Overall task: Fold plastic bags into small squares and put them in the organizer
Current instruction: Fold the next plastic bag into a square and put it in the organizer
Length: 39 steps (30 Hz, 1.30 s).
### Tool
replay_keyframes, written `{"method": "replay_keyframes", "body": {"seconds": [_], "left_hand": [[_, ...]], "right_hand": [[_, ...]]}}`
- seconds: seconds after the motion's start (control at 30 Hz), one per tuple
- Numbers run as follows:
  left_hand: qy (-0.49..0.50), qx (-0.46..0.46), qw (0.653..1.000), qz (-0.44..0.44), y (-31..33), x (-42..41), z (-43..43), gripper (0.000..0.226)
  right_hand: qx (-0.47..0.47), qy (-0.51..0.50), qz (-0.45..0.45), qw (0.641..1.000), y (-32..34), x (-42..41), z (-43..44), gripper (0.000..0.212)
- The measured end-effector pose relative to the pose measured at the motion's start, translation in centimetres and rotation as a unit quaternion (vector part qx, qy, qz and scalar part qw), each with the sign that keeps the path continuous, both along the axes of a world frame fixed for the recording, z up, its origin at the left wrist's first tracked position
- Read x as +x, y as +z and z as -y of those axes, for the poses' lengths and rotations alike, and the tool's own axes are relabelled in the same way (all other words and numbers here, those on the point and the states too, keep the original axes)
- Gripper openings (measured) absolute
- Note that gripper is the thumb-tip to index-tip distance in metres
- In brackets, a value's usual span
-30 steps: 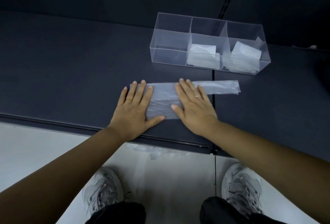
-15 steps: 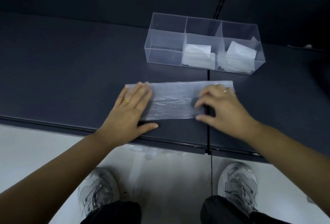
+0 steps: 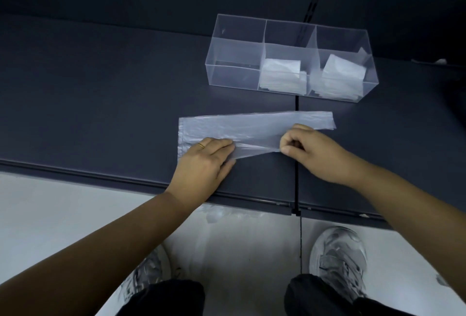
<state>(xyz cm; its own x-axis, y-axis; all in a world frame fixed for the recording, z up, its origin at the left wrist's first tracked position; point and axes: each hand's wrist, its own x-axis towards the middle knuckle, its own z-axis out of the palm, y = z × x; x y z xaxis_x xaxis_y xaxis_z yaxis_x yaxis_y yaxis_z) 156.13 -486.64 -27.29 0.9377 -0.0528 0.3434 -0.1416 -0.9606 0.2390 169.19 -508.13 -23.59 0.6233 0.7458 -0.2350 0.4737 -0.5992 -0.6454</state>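
Observation:
A translucent plastic bag (image 3: 252, 126) lies as a long strip on the dark table (image 3: 100, 104), in front of the clear organizer (image 3: 235, 38). My left hand (image 3: 205, 164) grips the bag's near edge at its left part, fingers bent over the film. My right hand (image 3: 312, 150) pinches the near edge further right and lifts it off the table, so the near flap is raised and taut between both hands. The organizer has three compartments: the left one looks empty, the middle holds folded bags (image 3: 281, 73), and the right holds more folded bags (image 3: 341, 77).
The table's front edge (image 3: 126, 179) runs just below my hands. A seam (image 3: 297, 177) splits the table surface under my right hand. More crumpled plastic (image 3: 222, 212) shows below the table edge, above the floor and my two shoes.
My right hand slid right along the bag and curled into a pinch on its near edge. My left hand moved down to that edge and took hold. The near flap has lifted.

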Motion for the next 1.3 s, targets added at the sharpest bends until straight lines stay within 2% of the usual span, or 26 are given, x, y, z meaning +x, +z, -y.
{"method": "replay_keyframes", "body": {"seconds": [0.07, 0.13, 0.23, 0.27, 0.3, 0.37, 0.43, 0.47, 0.5, 0.57, 0.63, 0.67, 0.77, 0.9, 0.97, 1.03, 1.07, 1.13, 1.2, 1.23, 1.3], "left_hand": [[-0.023, 0.011, 0.999, 0.031, -0.2, 0.1, 0.0, 0.025], [-0.034, 0.011, 0.999, 0.035, -0.1, -0.1, 0.0, 0.026], [-0.044, 0.007, 0.999, 0.03, 0.3, -0.7, 0.4, 0.016], [-0.046, 0.008, 0.999, 0.023, 0.5, -0.9, 0.6, 0.016], [-0.047, 0.01, 0.999, 0.016, 0.7, -1.1, 0.7, 0.019], [-0.042, 0.006, 0.999, 0.001, 1.0, -1.4, 1.0, 0.02], [-0.037, -0.008, 0.999, -0.011, 1.3, -1.8, 1.0, 0.016], [-0.031, -0.018, 0.999, -0.016, 1.4, -2.0, 0.7, 0.014], [-0.021, -0.033, 0.999, -0.023, 1.6, -2.4, 0.2, 0.012], [0.028, -0.087, 0.995, -0.05, 1.8, -3.1, -1.1, 0.012], [0.112, -0.18, 0.972, -0.097, 2.2, -3.5, -2.7, 0.012], [0.153, -0.242, 0.95, -0.122, 2.4, -3.5, -3.6, 0.011], [0.23, -0.408, 0.866, -0.175, 2.6, -2.9, -6.0, 0.008], [0.291, -0.484, 0.806, -0.179, 2.4, -1.8, -7.7, 0.017], [0.333, -0.452, 0.812, -0.161, 2.1, -1.5, -7.6, 0.017], [0.367, -0.325, 0.869, -0.074, 2.2, -1.8, -6.5, 0.012], [0.345, -0.255, 0.903, -0.01, 2.3, -2.0, -5.3, 0.016], [0.21, -0.164, 0.962, 0.051, 2.3, -2.3, -2.0, 0.023], [0.084, -0.088, 0.993, -0.007, 1.5, -2.2, 0.9, 0.037], [0.057, -0.048, 0.994, -0.078, 1.1, -2.1, 1.9, 0.05], [0.064, 0.038, 0.978, -0.195, 0.1, -1.7, 2.4, 0.073]], "right_hand": [[-0.004, -0.007, -0.026, 1.0, 0.6, 0.0, 0.3, 0.018], [-0.016, -0.022, 0.026, 0.999, 1.1, -0.5, 0.6, 0.01], [-0.046, 0.01, 0.148, 0.988, 1.3, -2.5, 0.1, 0.084], [-0.057, 0.041, 0.185, 0.98, 1.0, -3.5, -0.4, 0.094], [-0.066, 0.068, 0.212, 0.973, 0.5, -4.6, -0.9, 0.095], [-0.052, 0.071, 0.25, 0.964, -0.7, -5.8, -1.7, 0.072], [0.005, 0.026, 0.286, 0.958, -1.2, -5.6, -2.1, 0.03], [0.026, 0.007, 0.294, 0.955, -1.2, -5.0, -1.9, 0.015], [0.037, -0.012, 0.275, 0.961, -1.1, -4.2, -1.5, 0.012], [0.071, -0.076, 0.128, 0.986, -0.9, -2.7, -0.5, 0.014], [0.121, -0.151, -0.03, 0.981, -0.8, -1.4, 0.0, 0.015], [0.139, -0.179, -0.068, 0.972, -1.0, -1.1, 0.1, 0.013], [0.146, -0.25, -0.093, 0.953, -1.9, -0.4, -0.6, 0.009], [0.136, -0.318, -0.068, 0.936, -2.5, 0.1, -1.9, 0.015], [0.123, -0.332, -0.054, 0.934, -2.5, 0.3, -2.3, 0.018], [0.104, -0.336, -0.046, 0.935, -2.4, 0.5, -2.7, 0.02], [0.096, -0.335, -0.045, 0.936, -2.4, 0.6, -2.8, 0.021], [0.079, -0.331, -0.04, 0.939, -2.3, 0.7, -3.0, 0.023], [0.063, -0.326, -0.023, 0.943, -2.1, 0.8, -3.2, 0.025], [0.053, -0.324, -0.016, 0.944, -2.0, 0.8, -3.3, 0.026], [0.032, -0.319, -0.008, 0.947, -1.8, 0.8, -3.5, 0.025]]}}
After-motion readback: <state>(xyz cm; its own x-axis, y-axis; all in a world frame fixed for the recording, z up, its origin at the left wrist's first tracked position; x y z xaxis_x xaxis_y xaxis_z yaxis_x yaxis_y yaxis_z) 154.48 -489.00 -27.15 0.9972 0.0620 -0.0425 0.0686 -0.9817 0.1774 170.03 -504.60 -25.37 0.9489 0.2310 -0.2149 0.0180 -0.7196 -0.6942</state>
